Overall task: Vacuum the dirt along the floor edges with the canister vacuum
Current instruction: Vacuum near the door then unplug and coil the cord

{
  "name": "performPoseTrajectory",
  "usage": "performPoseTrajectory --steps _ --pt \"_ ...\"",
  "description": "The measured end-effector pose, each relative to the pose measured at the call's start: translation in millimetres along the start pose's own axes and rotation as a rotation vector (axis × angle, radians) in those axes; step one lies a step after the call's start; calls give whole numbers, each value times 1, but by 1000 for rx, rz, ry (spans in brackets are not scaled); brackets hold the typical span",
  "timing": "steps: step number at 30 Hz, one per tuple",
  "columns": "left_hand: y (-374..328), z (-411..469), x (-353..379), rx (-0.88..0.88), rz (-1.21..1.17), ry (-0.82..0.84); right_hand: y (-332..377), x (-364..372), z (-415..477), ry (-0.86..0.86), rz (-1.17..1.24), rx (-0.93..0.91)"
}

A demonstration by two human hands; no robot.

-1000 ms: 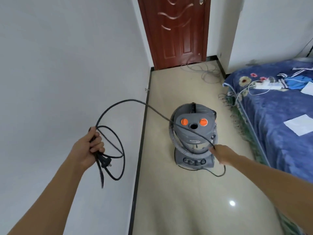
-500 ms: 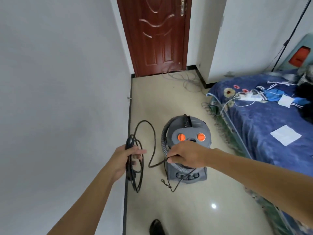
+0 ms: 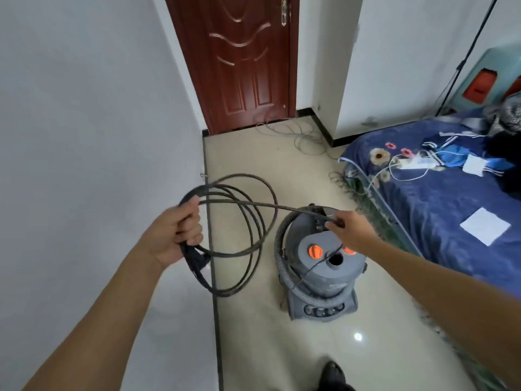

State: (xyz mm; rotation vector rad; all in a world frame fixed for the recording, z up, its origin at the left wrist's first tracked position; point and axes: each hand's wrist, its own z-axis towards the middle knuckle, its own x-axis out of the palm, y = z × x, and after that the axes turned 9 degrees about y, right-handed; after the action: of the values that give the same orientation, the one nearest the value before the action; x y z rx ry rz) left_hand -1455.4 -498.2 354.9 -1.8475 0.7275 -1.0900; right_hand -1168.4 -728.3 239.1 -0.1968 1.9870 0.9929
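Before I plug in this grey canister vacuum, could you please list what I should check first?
1. Grip on the coiled black power cord: ok, the left hand grips the loops.
2. Black plug free: ok, it hangs below that hand.
3. Cord clear of the grey canister vacuum: not ok, a strand pinched by the right hand crosses its top.
4. Grey ribbed hose unwound: not ok, it wraps the canister.
5. Wall socket in reach: cannot tell, none visible.

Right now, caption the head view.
Left hand grips coiled power cord; right hand pinches it above canister vacuum.
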Motion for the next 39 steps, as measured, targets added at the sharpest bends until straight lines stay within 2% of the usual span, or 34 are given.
performPoseTrajectory --steps 2,4,7,10,12,14,17,19,24,26,30,34,36,39 --pt "-36 11 -15 97 -59 -90 -37 -3 15 -24 68 220" --pt "-67 28 -27 155 -50 -180 -62 1 31 34 91 368" --pt "-84 67 -43 131 28 -298 -62 15 67 109 232 411" --pt "-77 118 -56 23 151 -370 -25 17 108 241 251 352" --pt "-63 148 -63 -53 245 -415 3 11 137 307 159 229" --pt "-48 173 -72 -110 278 -452 26 -1 162 261 6 68" --pt "-36 203 -83 -156 291 -465 49 -25 194 147 -44 -148" --pt "-33 226 -86 -180 306 -444 61 -40 213 169 -136 -270" --pt "-36 298 -80 -228 282 -259 85 -47 242 428 -405 -400" --pt "-36 337 -81 -265 287 -156 94 -41 260 393 -318 -464" --pt "-34 418 -87 -392 394 106 104 -42 313 143 -62 -467" --pt "-46 497 -91 -514 384 329 103 -52 360 -44 104 -213" --pt "-59 531 -87 -560 409 440 106 -61 373 -84 177 -66" --pt "-79 569 -78 -656 426 537 95 -67 384 -104 154 178"
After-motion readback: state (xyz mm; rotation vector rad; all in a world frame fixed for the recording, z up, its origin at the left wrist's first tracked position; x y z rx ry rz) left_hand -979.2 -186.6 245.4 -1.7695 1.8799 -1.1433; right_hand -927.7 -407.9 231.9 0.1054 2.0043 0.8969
